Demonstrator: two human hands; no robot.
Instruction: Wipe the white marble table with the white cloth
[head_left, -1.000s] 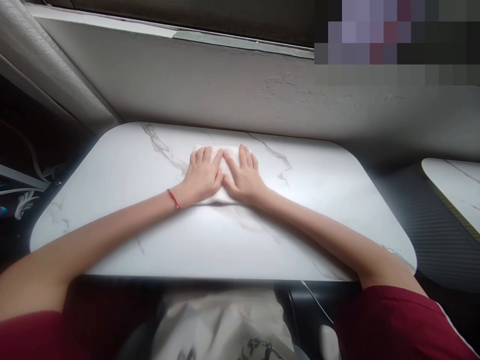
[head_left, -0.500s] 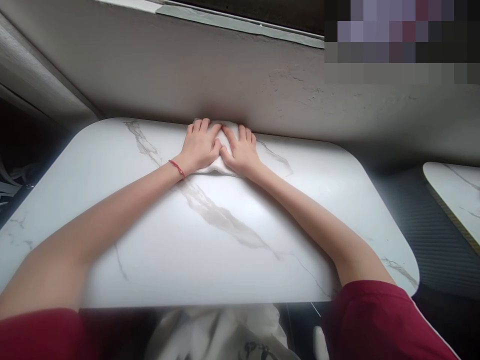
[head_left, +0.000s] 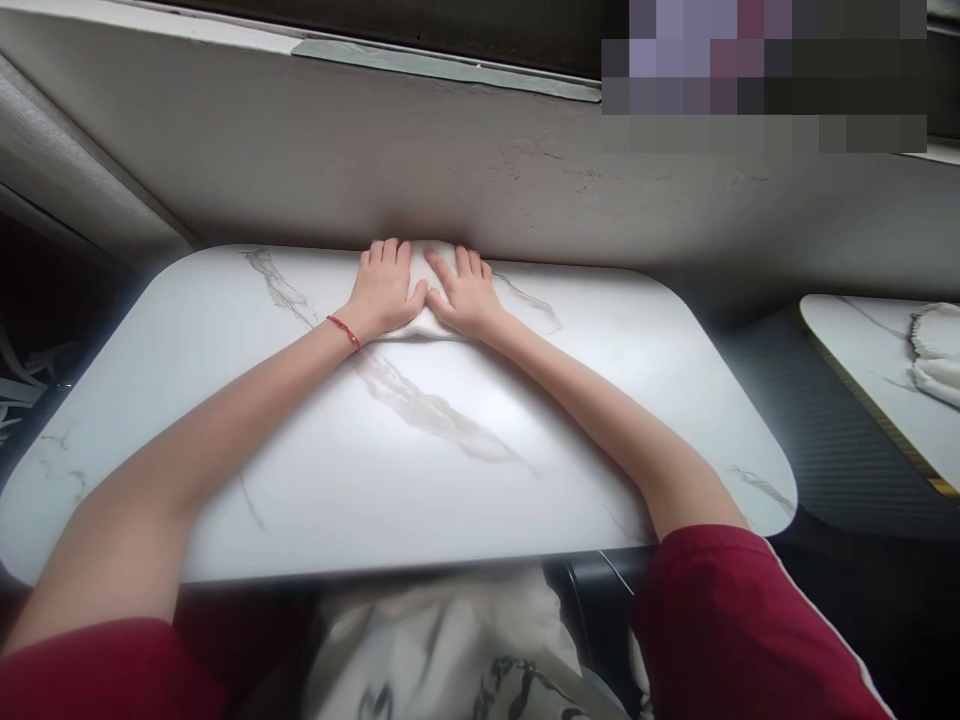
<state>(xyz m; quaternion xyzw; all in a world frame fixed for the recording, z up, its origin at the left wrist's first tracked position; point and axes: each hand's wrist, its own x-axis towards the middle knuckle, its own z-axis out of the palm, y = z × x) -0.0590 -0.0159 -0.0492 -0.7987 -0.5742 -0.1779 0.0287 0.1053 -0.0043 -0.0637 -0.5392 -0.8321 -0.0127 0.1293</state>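
Nearest the camera, the red sleeves [head_left: 720,620] hang over the near edge of the counter [head_left: 450,480], and both bare forearms run the whole way across its marble top. In that long reach lies the first risk: with the arms stretched so far, the person probably has little fine control of pressure, and the smooth top gives the fabric nothing to catch on, so it could skid or bunch. Past the red cord bracelet [head_left: 343,331], the left hand [head_left: 386,290] and right hand [head_left: 463,295] lie palm down, side by side with thumbs touching. Their fingers [head_left: 384,255] are flat and only slightly spread, closed around nothing. The folded white cloth [head_left: 424,325] lies under both palms at the middle of the counter's far edge. It shows only as a strip by the wrists and a patch between the two sets of fingers, whose tips reach its far side. Just beyond stands the wall [head_left: 450,170]; pressed against it, the cloth could wrinkle, ride up or lose its fold. Whether a gap there could swallow it cannot be told.
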